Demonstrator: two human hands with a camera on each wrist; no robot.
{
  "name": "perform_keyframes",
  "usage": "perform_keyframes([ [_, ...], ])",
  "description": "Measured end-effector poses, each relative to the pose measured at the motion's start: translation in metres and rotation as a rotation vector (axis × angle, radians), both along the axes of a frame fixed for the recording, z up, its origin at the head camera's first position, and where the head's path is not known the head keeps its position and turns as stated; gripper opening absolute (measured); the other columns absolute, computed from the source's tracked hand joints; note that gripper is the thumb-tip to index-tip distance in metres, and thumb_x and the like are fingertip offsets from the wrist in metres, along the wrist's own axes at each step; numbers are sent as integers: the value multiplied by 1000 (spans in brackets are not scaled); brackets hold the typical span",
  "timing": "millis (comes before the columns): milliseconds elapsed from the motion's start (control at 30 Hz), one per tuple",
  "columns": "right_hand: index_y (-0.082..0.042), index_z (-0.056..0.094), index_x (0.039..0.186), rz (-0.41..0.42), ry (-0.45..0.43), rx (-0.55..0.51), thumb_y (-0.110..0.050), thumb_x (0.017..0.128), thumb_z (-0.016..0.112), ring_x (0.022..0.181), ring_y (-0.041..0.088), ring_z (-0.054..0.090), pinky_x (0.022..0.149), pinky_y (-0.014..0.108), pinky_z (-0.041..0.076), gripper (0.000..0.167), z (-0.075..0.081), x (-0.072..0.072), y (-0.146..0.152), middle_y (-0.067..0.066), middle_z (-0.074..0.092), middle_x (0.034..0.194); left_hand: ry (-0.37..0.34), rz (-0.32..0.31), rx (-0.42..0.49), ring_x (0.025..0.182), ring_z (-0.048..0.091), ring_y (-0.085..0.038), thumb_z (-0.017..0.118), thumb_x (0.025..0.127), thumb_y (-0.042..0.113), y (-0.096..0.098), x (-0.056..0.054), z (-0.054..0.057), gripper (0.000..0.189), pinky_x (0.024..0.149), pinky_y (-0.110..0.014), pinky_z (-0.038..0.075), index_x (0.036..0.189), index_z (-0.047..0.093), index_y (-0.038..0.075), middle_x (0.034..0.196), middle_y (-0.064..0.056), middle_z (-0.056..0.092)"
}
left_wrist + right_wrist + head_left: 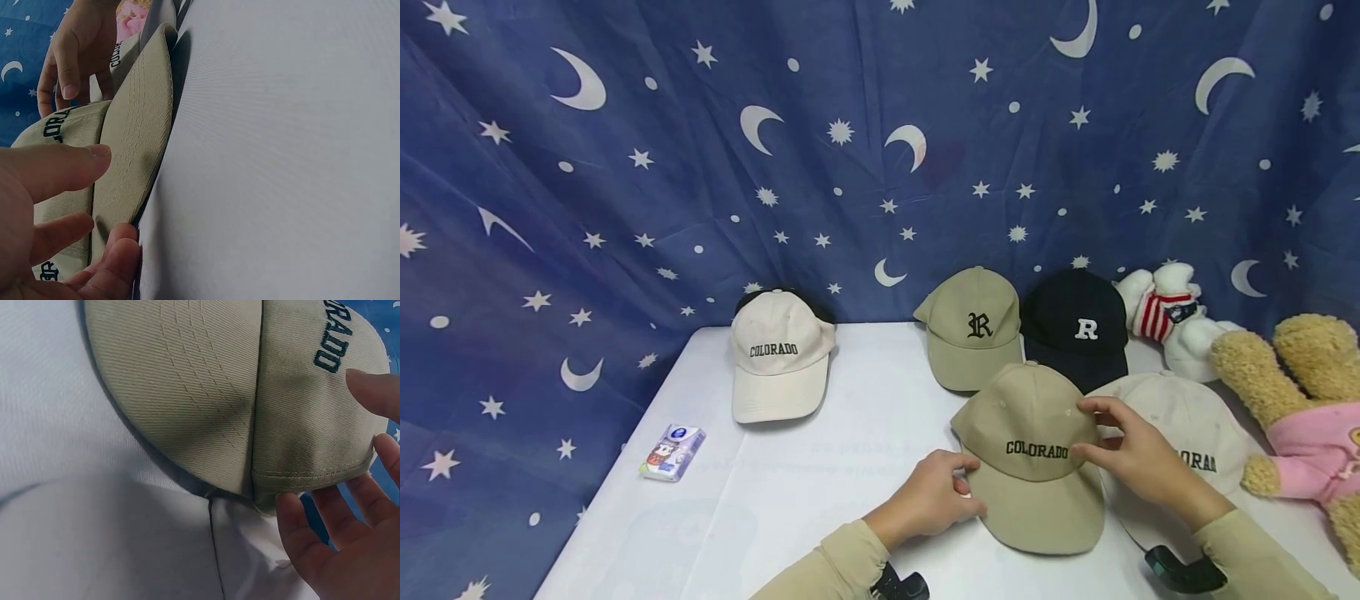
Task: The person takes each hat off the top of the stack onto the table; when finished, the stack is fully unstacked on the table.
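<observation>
A khaki baseball cap [1037, 417] lettered COLORADO faces me at the right of the table, its brim toward me. My left hand [928, 493] holds the brim's left edge, thumb over the brim and fingertips at its rim in the left wrist view. On the other side, my right hand [1138, 454] grips the crown, with the thumb on the front by the lettering and the fingers at the lower edge, as the right wrist view shows. Partly covered by this cap and my right hand, a white cap [1213, 429] lies just to the right.
Behind stand a khaki cap [951, 312] with a dark R and a black cap [1060, 312]. A white plush toy [1195, 346] and a teddy bear [1262, 367] sit at right. At left are a cream cap [778, 392] and a tissue pack [672, 454]. A starry curtain [850, 167] hangs behind.
</observation>
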State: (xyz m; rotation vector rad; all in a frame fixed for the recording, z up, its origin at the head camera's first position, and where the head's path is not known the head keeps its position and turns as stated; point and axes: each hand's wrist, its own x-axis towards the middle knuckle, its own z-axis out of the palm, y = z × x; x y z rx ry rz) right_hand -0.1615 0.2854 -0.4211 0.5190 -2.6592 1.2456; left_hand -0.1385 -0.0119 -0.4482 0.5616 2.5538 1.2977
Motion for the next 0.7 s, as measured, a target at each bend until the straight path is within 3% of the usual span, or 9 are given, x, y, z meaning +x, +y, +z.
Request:
perform_keyframes([
  [167,8,51,131,-14,-19,15,-4,81,83,99,-7,51,78,25,55,60,-1,-2,4,25,57,124,5,1,-26,78,53,-2,86,74,14,5,-2,1,52,75,-19,46,123,68,3,87,6,57],
  [300,7,50,132,-32,-37,32,-5,82,82,100,-6,51,79,24,54,60,0,-3,7,25,56,126,-37,-2,-22,82,54,-2,86,76,15,9,-2,2,54,75,-20,47,125,67,5,92,5,56],
  [433,7,48,133,-33,-67,34,-7,84,81,102,15,61,80,26,54,61,2,-2,9,27,54,128,-61,-8,-43,84,54,-3,86,77,18,11,-2,3,55,75,-20,47,127,66,7,92,6,56],
  [567,8,47,134,-16,-84,25,-8,85,80,106,38,61,80,25,54,61,3,-2,9,30,53,129,-56,1,-60,83,54,-3,86,77,19,10,-2,5,56,75,-20,48,127,66,7,90,7,56],
  [700,7,48,134,-17,-70,46,-9,85,80,112,43,58,81,19,50,61,4,-4,10,29,53,130,-72,12,-62,82,53,-4,86,77,21,6,-2,6,57,73,-22,48,129,65,8,89,7,55],
])
